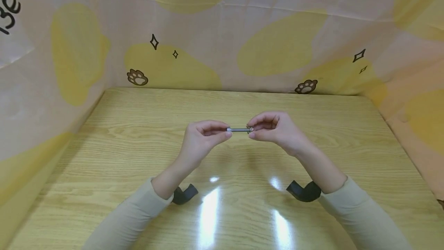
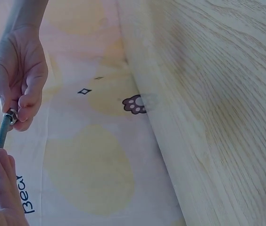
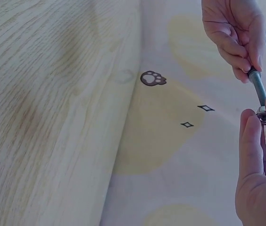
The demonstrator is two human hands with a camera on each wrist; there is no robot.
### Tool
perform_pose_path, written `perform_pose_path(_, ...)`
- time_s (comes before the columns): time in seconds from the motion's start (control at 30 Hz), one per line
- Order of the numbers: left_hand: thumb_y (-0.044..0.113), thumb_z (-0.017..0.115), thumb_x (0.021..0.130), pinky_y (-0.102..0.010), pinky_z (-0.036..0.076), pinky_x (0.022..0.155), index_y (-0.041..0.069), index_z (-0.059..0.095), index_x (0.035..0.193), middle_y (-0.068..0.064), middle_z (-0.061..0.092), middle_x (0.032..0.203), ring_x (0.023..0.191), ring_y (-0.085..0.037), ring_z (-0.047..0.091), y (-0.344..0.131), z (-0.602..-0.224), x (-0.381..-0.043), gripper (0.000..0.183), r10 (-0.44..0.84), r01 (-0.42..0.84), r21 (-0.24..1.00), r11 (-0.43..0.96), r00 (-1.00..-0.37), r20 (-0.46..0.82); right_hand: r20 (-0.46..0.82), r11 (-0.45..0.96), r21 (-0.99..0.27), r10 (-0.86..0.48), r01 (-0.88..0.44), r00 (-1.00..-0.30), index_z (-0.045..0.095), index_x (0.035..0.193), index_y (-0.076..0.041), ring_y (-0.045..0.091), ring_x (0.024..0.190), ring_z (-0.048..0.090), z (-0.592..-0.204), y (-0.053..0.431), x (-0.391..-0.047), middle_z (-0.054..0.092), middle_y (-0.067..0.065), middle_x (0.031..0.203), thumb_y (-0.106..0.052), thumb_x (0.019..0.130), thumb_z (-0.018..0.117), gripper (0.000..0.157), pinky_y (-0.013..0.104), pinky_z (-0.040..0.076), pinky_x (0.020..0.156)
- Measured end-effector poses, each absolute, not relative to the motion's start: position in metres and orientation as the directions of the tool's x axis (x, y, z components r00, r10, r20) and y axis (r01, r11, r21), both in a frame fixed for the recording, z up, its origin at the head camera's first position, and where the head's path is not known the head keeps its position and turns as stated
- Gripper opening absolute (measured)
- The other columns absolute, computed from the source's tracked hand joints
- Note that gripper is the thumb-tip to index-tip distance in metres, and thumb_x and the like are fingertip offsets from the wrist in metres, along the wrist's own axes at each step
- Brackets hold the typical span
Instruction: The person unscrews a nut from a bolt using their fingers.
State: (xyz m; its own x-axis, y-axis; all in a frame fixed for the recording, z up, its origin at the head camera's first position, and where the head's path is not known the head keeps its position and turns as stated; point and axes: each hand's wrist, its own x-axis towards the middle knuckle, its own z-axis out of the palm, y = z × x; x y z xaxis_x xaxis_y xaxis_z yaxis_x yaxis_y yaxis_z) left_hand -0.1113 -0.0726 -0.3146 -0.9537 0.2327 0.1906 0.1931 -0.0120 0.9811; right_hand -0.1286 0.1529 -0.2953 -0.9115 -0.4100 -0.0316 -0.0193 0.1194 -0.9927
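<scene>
A slim metal bolt [image 1: 239,130] lies level between the two hands, above the wooden table. My left hand [image 1: 202,138] pinches its left end, the head, between thumb and fingers. At the other end is a shiny metal nut [image 3: 263,116], which my right hand [image 1: 277,130] pinches with thumb and fingertips. In the left wrist view the nut [image 2: 12,116] sits around the bolt's far end, and the threaded shank [image 2: 2,134] runs down to the left fingers. The bolt's head is mostly hidden by the left fingertips.
The wood-grain table [image 1: 138,157] spreads beneath both hands. A printed cloth [image 1: 215,49] with yellow patches and paw prints stands along its back and sides. A black strap [image 1: 185,194] hangs by the left cuff, and another black strap [image 1: 304,191] by the right.
</scene>
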Motion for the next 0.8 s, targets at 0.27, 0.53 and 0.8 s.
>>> perform_pose_path(0.27, 0.001, 0.071, 0.080, -0.033, 0.056, 0.077, -0.010, 0.067, 0.097, -0.015, 0.069, 0.090, 0.081, -0.020, 0.068, -0.0728, -0.3159, -0.1118, 0.021, 0.232, 0.188, 0.982, -0.017, -0.955, 0.187, -0.053, 0.145, -0.989, -0.436, -0.013, -0.898, 0.058, 0.114, 0.013, 0.016, 0.085, 0.067, -0.2974, 0.1552, -0.1303, 0.069, 0.007, 0.095, 0.000, 0.082, 0.068, 0.036, 0.030, 0.054, 0.082)
perform_pose_path(0.53, 0.000, 0.070, 0.080, -0.033, 0.056, 0.076, -0.009, 0.067, 0.096, -0.016, 0.069, 0.090, 0.080, -0.020, 0.068, -0.0738, -0.3172, -0.1124, 0.018, 0.229, 0.189, 0.982, -0.030, -0.955, 0.191, -0.067, 0.120, -0.993, -0.455, 0.013, -0.888, 0.053, 0.117, 0.017, 0.015, 0.088, 0.067, -0.3006, 0.1566, -0.1327, 0.070, 0.004, 0.092, 0.005, 0.087, 0.060, 0.033, 0.029, 0.052, 0.085)
perform_pose_path(0.8, -0.001, 0.070, 0.080, -0.033, 0.056, 0.076, -0.010, 0.067, 0.096, -0.016, 0.069, 0.090, 0.080, -0.018, 0.068, -0.0759, -0.3181, -0.1136, 0.018, 0.229, 0.199, 0.979, -0.037, -0.952, 0.202, -0.072, 0.062, -0.997, -0.463, 0.049, -0.884, 0.049, 0.119, 0.019, 0.013, 0.088, 0.067, -0.3033, 0.1583, -0.1333, 0.070, 0.000, 0.090, 0.008, 0.087, 0.057, 0.034, 0.029, 0.052, 0.086)
